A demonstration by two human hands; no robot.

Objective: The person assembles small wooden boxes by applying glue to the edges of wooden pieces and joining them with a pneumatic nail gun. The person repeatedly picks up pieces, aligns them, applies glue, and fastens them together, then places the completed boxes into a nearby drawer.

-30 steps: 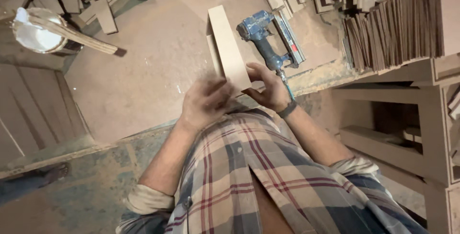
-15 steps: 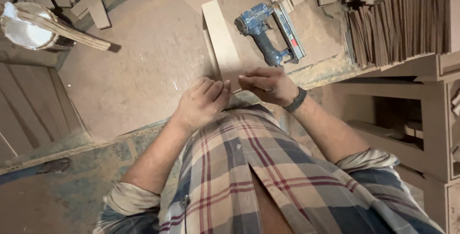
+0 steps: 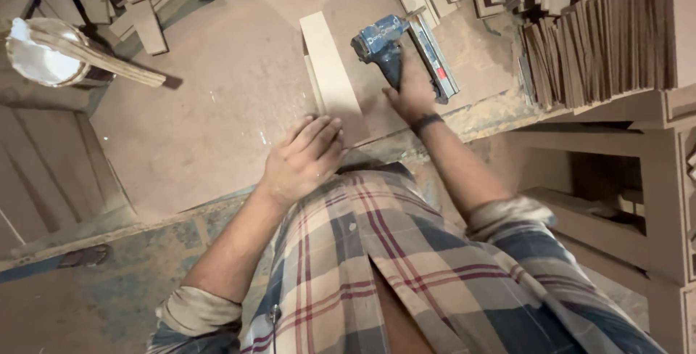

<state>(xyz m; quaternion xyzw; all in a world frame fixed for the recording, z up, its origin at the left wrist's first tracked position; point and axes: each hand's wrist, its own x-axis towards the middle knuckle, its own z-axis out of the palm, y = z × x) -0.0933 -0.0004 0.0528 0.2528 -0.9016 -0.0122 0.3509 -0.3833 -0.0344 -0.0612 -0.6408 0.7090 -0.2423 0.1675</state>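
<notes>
1. My left hand (image 3: 303, 157) lies flat and spread, fingers extended, pressing on the near end of the wooden board (image 3: 332, 71); it grips nothing.
2. The wooden board is a pale, narrow, rectangular strip with clean square edges, lying flat on the brown worktop (image 3: 210, 107) and running away from my body.
3. My right hand (image 3: 413, 91) is curled around the handle of the blue nail gun (image 3: 395, 49), just to the right of the board; the fingers are wrapped closed on the grip.
4. The nail gun has a blue body and a long grey magazine with a small red mark; it rests on the worktop, close beside the board but apart from it.
5. Far to the left of the board stands a white bowl (image 3: 40, 56) with a wooden stick laid across it.
6. Beyond and to the right of the board lie stacks of cut wooden pieces (image 3: 602, 27).
</notes>
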